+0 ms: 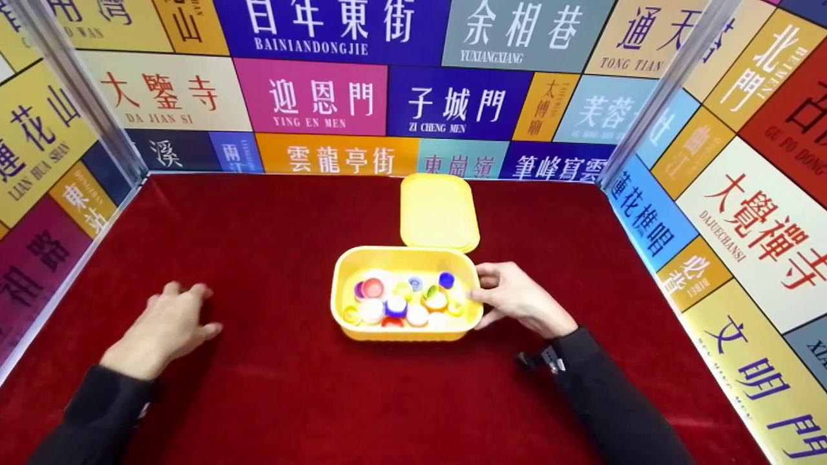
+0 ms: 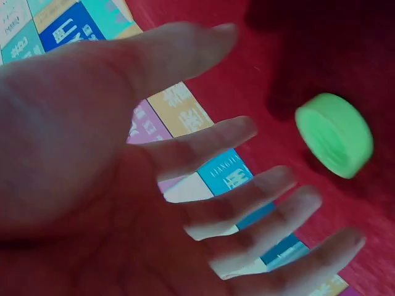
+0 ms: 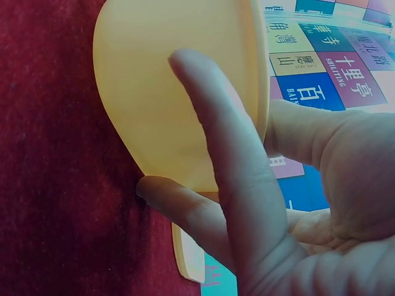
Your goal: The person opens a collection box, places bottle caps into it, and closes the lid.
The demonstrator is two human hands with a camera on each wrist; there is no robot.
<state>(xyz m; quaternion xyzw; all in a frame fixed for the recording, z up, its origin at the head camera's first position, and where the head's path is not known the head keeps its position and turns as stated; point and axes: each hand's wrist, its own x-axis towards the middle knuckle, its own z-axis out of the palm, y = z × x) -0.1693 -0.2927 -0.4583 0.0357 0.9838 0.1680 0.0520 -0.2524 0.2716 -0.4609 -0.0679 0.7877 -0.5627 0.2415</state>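
A yellow plastic box (image 1: 406, 334) full of bottle caps sits on the red cloth; white, red, blue, yellow and purple caps show inside. My right hand (image 1: 517, 297) grips the right end of this box, its fingers spread around the outer wall. In the right wrist view, one finger crosses the box wall (image 3: 154, 80) and another touches the lower edge. Well left of the box, my left hand (image 1: 165, 326) is over the cloth with fingers loosely spread and nothing held. Beyond its fingertips, a tilted green bottle cap (image 2: 336, 132) shows in the left wrist view; the head view hides it.
The yellow lid (image 1: 439, 213) lies flat behind the box, close to its back rim. Red cloth (image 1: 278, 387) covers the table. Panels with printed characters (image 1: 310, 97) enclose the back and both sides, with metal posts (image 1: 678, 84) at the corners.
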